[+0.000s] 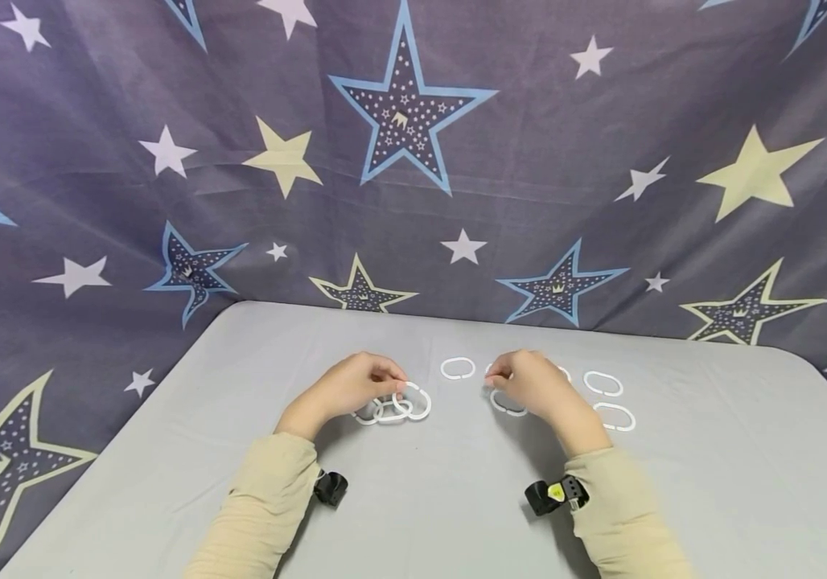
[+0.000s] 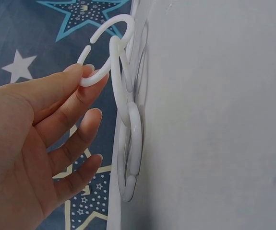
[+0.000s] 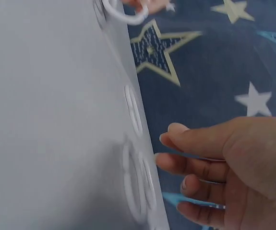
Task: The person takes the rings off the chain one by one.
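My left hand (image 1: 351, 388) pinches a white oval link (image 2: 130, 29) with a small gap in its side, between thumb and index finger. From it hangs a second white link (image 2: 114, 74), and a third link (image 2: 136, 139) is threaded through that one, making a short chain. The other left fingers are loosely bent. Over the right-hand group of loose links hovers my right hand (image 1: 538, 388), its fingers (image 3: 171, 163) relaxed and holding nothing. Just under it lies a loose white link (image 1: 504, 410), and another link is partly hidden behind the hand.
One separate white link (image 1: 443, 368) lies between the hands, toward the back. Two more, an upper link (image 1: 602, 393) and a lower link (image 1: 616, 429), lie right of my right hand. A grey cloth (image 1: 442, 515) covers the table. A star-patterned curtain (image 1: 515, 161) hangs behind it.
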Motion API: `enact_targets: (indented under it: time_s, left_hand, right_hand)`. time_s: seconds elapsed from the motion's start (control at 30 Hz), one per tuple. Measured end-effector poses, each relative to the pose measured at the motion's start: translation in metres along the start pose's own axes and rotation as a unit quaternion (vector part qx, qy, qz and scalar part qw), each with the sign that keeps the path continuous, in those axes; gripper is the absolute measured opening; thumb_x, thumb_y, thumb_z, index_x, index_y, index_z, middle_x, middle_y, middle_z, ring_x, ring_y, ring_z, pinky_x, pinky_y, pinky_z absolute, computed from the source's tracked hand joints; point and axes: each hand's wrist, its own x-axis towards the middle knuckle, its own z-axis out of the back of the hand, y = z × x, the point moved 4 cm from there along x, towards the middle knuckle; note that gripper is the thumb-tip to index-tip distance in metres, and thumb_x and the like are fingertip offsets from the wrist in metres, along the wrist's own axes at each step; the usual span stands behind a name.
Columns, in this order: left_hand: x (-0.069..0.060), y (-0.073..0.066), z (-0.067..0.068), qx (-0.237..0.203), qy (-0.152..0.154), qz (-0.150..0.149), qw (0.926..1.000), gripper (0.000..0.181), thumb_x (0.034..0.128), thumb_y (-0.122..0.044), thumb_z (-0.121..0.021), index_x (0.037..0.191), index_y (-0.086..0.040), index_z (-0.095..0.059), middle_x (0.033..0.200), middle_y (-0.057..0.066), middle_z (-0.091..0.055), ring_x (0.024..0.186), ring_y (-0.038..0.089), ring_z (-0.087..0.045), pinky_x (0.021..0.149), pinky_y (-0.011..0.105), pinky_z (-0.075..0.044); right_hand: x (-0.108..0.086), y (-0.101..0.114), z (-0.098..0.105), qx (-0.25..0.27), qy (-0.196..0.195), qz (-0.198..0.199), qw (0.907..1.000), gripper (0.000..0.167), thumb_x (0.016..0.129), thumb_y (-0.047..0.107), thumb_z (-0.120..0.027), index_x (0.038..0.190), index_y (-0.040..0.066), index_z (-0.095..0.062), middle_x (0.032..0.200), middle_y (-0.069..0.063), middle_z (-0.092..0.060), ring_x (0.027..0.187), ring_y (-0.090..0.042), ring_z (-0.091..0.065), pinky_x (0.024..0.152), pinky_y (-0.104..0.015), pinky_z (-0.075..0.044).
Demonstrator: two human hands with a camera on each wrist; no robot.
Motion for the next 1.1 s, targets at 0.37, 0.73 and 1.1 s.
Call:
enact_targets:
  time_s: [0.37,0.73,1.1]
  left_hand:
    - [0.001,0.003,0.002,0.006,-0.006,0.005,0.9999,0.015,0.0940,-0.022,-0.069,0.103,-0.013,-0.076,0.085,-0.009,-0.071,0.082,0.007,-0.063,0.088,0.039,-0.048]
    - [0.001,0.003,0.003,0.013,-0.016,0.003,0.9998,0.014,0.0936,-0.022,-0.069,0.103,-0.015,-0.076,0.086,-0.009,-0.071,0.083,0.006,-0.063,0.087,0.038,-0.048]
    - [0.002,0.005,0.004,0.024,-0.027,0.029,0.9989,0.013,0.0929,-0.025,-0.070,0.103,-0.019,-0.076,0.087,-0.010,-0.070,0.085,0.008,-0.063,0.089,0.041,-0.047]
  right_hand:
    - [-0.001,0.039,-0.017,0.017,-0.005,0.019,0.9997,0.005,0.090,0.018,-0.072,0.086,0.016,-0.074,0.080,0.008,-0.069,0.075,-0.013,-0.061,0.074,-0.039,-0.049]
    - [0.000,0.050,-0.035,0.190,-0.013,-0.018,0.9816,0.008,0.088,0.010,-0.072,0.089,0.003,-0.076,0.075,0.000,-0.070,0.065,-0.008,-0.057,0.063,-0.028,-0.048]
    - [0.000,0.052,-0.042,0.308,-0.031,-0.073,0.9480,0.016,0.088,0.009,-0.070,0.095,-0.005,-0.074,0.074,-0.010,-0.072,0.062,-0.024,-0.063,0.058,-0.028,-0.049]
